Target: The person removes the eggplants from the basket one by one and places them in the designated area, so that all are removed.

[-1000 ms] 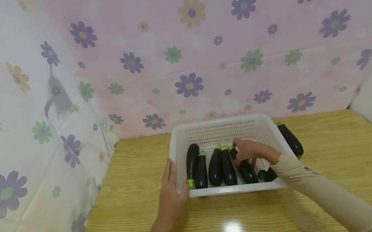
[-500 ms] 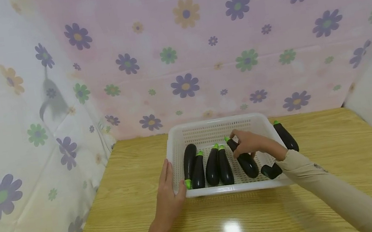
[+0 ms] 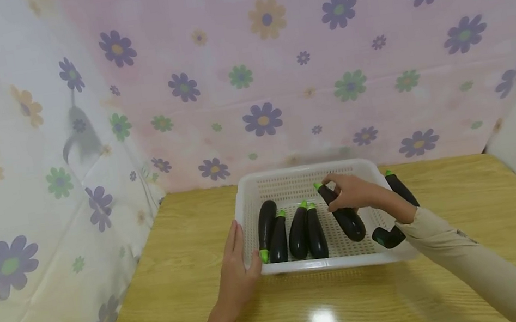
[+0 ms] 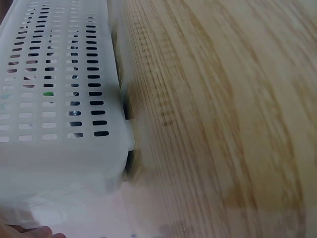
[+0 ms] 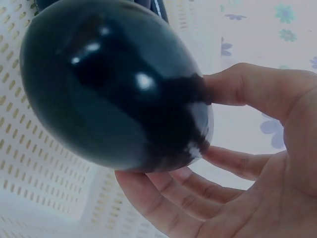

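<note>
A white perforated basket (image 3: 324, 263) stands on the wooden table, with several dark eggplants lying side by side in its left half, such as one eggplant (image 3: 316, 232) near the middle. Over the basket's right half my right hand (image 3: 353, 191) holds an eggplant (image 3: 349, 219) near its green stem end, thumb and fingers round it. That same eggplant (image 5: 114, 94) fills much of the right wrist view, its rounded end toward the camera. Along the basket's left wall lies my left hand (image 3: 239, 273), fingers straight on the outside and thumb at the front corner.
Another eggplant (image 3: 401, 188) lies on the table just outside the basket's right wall. A flowered cloth (image 3: 276, 81) hangs behind the table and along both sides. Black wrist-worn devices (image 3: 387, 237) show by the sleeves.
My right hand has lifted the eggplant from beside the row and carried it up and to the right, still within the basket. The left hand stays at the basket's left side.
</note>
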Available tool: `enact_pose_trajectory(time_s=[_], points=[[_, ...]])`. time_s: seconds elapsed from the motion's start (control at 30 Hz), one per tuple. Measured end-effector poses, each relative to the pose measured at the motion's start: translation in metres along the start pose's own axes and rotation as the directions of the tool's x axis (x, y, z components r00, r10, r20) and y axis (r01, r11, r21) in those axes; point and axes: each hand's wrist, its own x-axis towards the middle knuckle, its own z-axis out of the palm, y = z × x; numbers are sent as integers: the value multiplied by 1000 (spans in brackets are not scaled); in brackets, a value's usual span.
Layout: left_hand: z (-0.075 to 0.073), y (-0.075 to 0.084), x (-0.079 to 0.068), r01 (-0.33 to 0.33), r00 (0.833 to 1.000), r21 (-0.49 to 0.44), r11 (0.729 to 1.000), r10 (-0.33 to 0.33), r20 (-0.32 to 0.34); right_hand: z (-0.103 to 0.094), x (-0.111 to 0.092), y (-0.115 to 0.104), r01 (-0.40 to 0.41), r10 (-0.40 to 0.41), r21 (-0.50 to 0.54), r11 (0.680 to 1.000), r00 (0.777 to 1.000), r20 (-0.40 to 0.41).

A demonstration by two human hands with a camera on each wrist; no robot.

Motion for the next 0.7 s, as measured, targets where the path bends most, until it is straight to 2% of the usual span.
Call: enact_pose_trajectory(time_s=[0.4,0.7], points=[[-2,-1,-2,-27,999,11,1000,27,-27,-21,-18,-7,67,-69,-40,997,997,-35],[-2,3,0,-40,999,31,999,41,-35,-34,-30,-4,77,-79,-23,997,995,-68]])
